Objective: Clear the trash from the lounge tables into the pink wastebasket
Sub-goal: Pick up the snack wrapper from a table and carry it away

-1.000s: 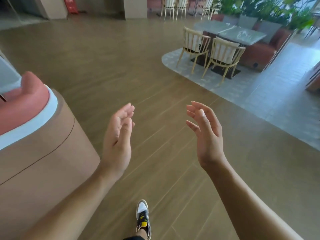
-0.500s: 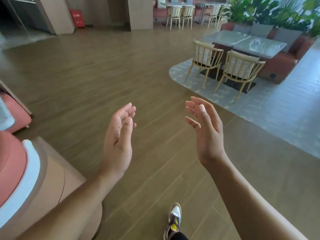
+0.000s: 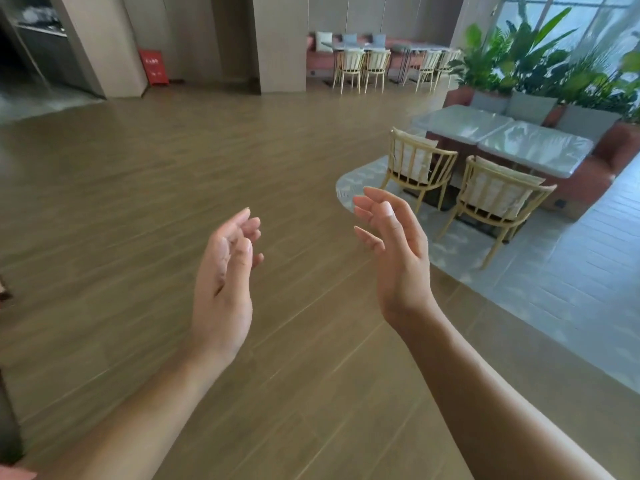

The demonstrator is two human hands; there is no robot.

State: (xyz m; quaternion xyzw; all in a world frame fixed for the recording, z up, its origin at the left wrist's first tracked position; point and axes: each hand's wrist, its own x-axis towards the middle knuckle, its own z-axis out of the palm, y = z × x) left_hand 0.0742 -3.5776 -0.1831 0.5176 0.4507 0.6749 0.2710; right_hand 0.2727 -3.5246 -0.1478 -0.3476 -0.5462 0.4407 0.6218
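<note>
My left hand (image 3: 221,282) and right hand (image 3: 398,258) hold nothing, fingers loosely spread; trash not in view, tables (image 3: 502,140) far right, so weight/grip point: can't tell.

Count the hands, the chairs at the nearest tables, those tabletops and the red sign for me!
Hands: 2
Nearest chairs: 2
Nearest tabletops: 2
Red sign: 1
Total: 7
</note>
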